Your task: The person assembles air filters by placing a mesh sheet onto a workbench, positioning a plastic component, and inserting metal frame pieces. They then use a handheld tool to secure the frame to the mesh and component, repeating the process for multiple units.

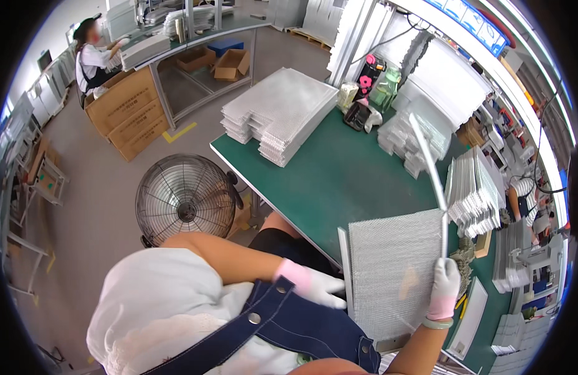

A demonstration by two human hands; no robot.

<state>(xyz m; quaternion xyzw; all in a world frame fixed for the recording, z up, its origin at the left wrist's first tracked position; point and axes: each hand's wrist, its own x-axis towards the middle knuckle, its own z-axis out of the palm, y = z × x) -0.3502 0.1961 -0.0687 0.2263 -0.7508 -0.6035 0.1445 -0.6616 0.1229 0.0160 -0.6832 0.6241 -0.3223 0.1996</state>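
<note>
In front of me on the green table lies a rectangular grey mesh panel [389,269], with a pale strip [344,262] along its left edge. My left hand [319,287], in a white glove with a pink cuff, is beside that edge with fingers stretched out and apart. It holds nothing that I can see; whether its fingertips touch the strip I cannot tell. My right hand [446,284], gloved the same way, is closed at the panel's right edge around the lower end of a long, thin silvery-white strip [429,161]. The strip reaches away from me past the panel's far corner.
Stacked mesh panels [289,109] sit at the table's far left. Plastic-wrapped pieces [414,134], a green bottle [385,90] and upright panels [473,190] line the far and right sides. A floor fan [186,200] stands left; a co-worker [95,56] is behind cartons [129,112].
</note>
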